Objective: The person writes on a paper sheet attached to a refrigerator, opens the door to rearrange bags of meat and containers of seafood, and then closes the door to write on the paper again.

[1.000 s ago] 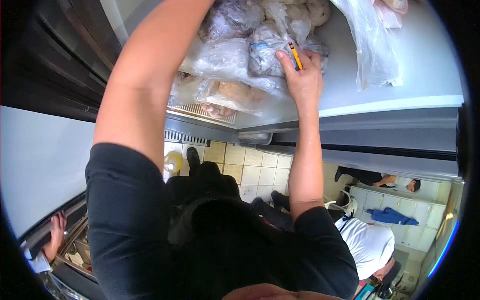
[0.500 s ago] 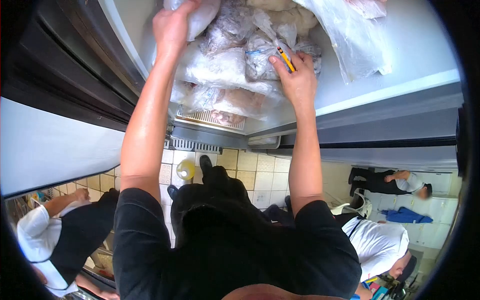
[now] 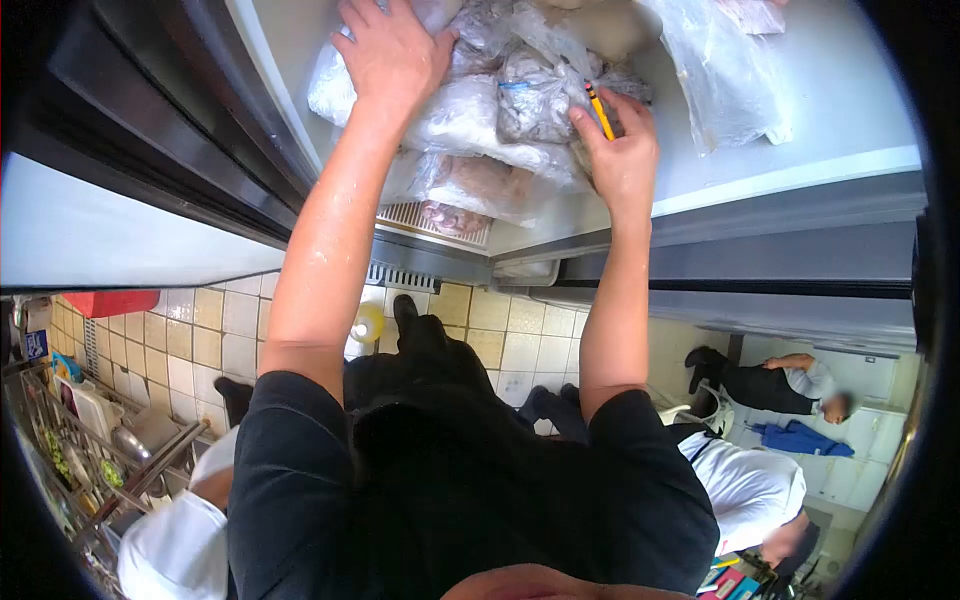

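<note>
My left hand (image 3: pixel 393 55) lies with fingers spread on white plastic bags (image 3: pixel 335 85) at the upper left of an opened freezer compartment. In my right hand (image 3: pixel 622 150) a slim yellow pen (image 3: pixel 600 112) with black bands is held between thumb and fingers. That hand is beside a knotted clear bag (image 3: pixel 535 105) with whitish contents and a blue strip. Below it, a clear bag of pinkish food (image 3: pixel 485 185) sits near the compartment's front edge. What exactly the bags contain is hard to make out.
A clear bag (image 3: pixel 735 90) hangs at the compartment's right. A yellow container (image 3: pixel 367 322) stands on the tiled floor (image 3: pixel 515 320) near my feet. Co-workers are close by: one at lower left (image 3: pixel 180 545), another at lower right (image 3: pixel 750 490). A metal rack (image 3: pixel 130 480) stands left.
My left hand has let go of a white bag and moved right, its fingers now spread over the bags. My right hand shifted slightly right with the pen. The left co-worker moved lower.
</note>
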Demonstrator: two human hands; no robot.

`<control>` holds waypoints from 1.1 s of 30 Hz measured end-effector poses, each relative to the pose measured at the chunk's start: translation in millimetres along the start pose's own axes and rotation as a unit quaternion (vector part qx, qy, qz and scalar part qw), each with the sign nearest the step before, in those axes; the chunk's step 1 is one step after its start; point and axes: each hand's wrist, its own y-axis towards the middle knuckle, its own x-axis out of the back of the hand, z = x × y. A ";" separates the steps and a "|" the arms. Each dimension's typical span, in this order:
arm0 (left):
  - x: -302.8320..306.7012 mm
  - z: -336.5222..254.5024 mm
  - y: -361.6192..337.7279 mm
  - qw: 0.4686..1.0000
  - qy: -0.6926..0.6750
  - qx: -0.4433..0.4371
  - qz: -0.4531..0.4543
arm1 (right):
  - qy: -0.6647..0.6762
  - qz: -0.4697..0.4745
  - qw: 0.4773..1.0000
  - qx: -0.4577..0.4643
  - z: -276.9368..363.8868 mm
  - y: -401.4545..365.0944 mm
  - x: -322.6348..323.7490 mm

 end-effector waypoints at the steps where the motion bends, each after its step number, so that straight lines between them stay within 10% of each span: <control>1: -1.1 -4.0 -2.2 0.999 0.003 -0.016 0.041 | 0.004 -0.005 1.000 0.002 -1.0 -2.1 -0.7; 11: -34.6 -68.7 28.5 0.983 -0.042 -0.177 0.029 | 0.095 -0.028 0.994 -0.038 -4.4 -38.4 5.8; 21: -111.2 -141.1 82.8 0.943 -0.070 -0.171 0.277 | 0.174 -0.023 0.983 -0.048 -19.8 -65.7 -4.9; 29: -72.9 -124.4 87.7 0.906 -0.186 -0.079 0.372 | 0.253 -0.042 0.965 -0.057 -14.5 -73.4 5.0; 33: 1.0 -109.5 32.8 0.895 -0.310 -0.224 0.230 | 0.244 -0.088 0.962 -0.080 -7.7 -78.7 11.9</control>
